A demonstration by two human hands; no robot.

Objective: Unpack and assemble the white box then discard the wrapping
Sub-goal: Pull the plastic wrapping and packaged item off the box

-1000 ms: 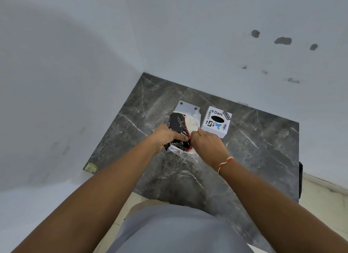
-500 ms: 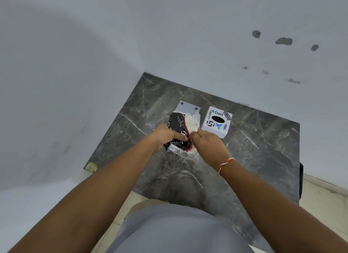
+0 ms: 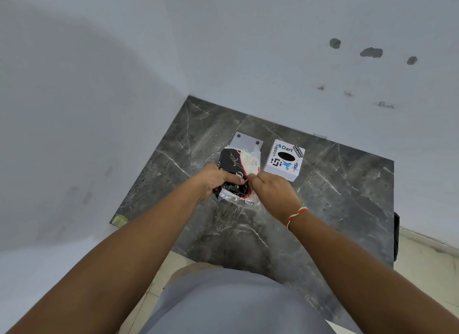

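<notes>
A black, cream and red patterned package [image 3: 236, 163] in clear plastic wrapping [image 3: 232, 198] lies on the dark marble tabletop [image 3: 335, 197]. My left hand [image 3: 216, 182] grips its near left side, thumb across the black part. My right hand [image 3: 272, 190] pinches the wrapping at the package's near right edge, fingertips almost meeting my left thumb. A white flat piece with two dark holes [image 3: 246, 142] sticks out from under the package's far end. Right of it stands a white box [image 3: 284, 159] with stickers and an oval hole on top.
The table sits in a corner between two pale walls. A small yellowish sticker [image 3: 119, 220] marks the table's near left corner. Bare marble stretches to the right of the sticker-covered box. A red and white thread circles my right wrist [image 3: 295, 215].
Both hands stay on the package; the fingertips have shifted only slightly at the wrapping's near edge. Nothing else has moved.
</notes>
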